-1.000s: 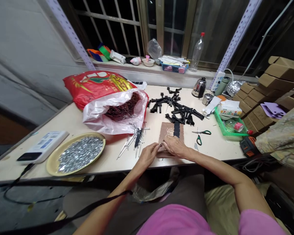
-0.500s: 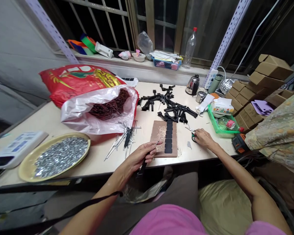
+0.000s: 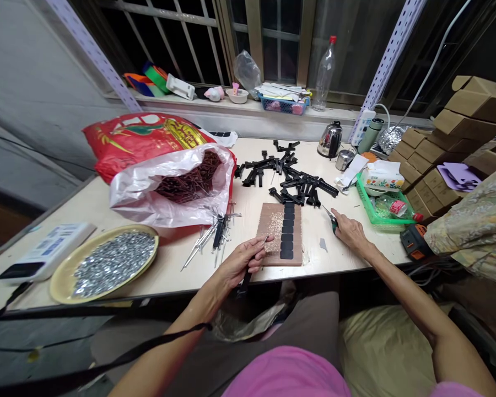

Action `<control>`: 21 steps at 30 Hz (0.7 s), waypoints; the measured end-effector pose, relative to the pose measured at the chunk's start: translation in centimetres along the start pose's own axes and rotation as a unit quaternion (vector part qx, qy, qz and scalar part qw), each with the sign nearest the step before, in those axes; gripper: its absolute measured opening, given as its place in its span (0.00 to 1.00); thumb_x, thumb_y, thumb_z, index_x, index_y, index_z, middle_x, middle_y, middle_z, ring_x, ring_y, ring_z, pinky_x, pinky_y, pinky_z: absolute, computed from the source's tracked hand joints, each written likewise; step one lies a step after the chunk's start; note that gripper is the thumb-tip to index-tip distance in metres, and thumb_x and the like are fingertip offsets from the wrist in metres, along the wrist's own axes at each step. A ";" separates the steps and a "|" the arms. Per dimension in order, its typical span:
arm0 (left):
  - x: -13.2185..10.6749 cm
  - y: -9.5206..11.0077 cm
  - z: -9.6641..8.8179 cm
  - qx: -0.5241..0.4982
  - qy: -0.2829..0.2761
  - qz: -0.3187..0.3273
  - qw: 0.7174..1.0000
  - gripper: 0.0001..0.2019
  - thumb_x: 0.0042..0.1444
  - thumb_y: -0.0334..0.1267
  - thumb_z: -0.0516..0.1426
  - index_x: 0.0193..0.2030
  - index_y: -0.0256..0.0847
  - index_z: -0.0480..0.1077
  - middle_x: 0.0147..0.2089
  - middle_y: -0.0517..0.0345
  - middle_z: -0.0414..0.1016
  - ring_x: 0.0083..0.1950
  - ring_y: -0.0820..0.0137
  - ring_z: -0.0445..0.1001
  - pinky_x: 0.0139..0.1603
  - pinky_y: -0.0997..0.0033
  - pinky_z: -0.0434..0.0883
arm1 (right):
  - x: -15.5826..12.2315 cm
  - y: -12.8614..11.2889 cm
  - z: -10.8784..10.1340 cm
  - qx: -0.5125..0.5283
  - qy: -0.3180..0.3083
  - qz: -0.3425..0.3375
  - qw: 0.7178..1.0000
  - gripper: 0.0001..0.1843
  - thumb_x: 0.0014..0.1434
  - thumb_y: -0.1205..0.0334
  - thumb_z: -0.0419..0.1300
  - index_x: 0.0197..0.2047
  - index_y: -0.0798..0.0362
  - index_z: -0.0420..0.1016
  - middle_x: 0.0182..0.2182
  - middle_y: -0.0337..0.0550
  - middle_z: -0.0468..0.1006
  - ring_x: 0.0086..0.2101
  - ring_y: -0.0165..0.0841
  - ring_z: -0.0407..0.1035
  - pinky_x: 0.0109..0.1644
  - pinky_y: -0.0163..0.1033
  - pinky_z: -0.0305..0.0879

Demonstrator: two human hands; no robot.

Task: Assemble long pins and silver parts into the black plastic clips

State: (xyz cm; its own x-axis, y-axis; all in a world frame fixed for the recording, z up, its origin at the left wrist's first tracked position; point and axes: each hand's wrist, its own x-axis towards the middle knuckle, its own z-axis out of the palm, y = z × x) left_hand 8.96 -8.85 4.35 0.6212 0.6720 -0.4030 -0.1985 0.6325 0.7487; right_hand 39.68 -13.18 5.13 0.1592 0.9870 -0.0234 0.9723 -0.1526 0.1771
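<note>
My left hand [image 3: 240, 262] is curled around a thin black strip with a metal pin at its tip, just left of a brown board [image 3: 273, 226]. A column of black pads [image 3: 287, 230] runs down that board. My right hand [image 3: 349, 231] lies to the board's right, closed on the green-handled scissors [image 3: 330, 218], whose blades point away from me. A pile of black plastic parts [image 3: 291, 181] lies beyond the board. Loose metal pins [image 3: 213, 234] lie to its left.
A yellow plate [image 3: 62, 281] of small silver pieces sits front left, beside a white device [image 3: 45, 251]. A clear bag [image 3: 149, 193] of dark pins leans on a red bag [image 3: 136, 138]. A green basket [image 3: 378, 218], kettle [image 3: 329, 139] and cardboard boxes [image 3: 475, 102] stand right.
Both hands left the board's near edge. My right hand moved right and took hold of the scissors. My left hand drew back with the black strip.
</note>
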 end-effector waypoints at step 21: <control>1.4 -2.7 0.5 0.030 0.078 0.026 0.996 0.27 0.31 0.50 0.70 0.35 0.35 0.71 0.16 0.73 0.57 0.15 0.85 0.47 0.16 0.81 0.40 | -2.3 -9.7 -1.3 0.103 0.018 -0.298 0.949 0.29 0.57 0.65 0.56 0.62 0.53 0.60 0.51 0.53 0.71 0.45 0.40 0.66 0.42 0.42 0.48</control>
State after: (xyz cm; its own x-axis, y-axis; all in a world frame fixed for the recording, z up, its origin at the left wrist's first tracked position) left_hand 10.77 -9.75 2.05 0.4846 0.7578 -0.4370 -0.1777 0.5744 0.7990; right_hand 29.67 -13.87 4.74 -0.4324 0.9013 -0.0254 0.9009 0.4307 -0.0532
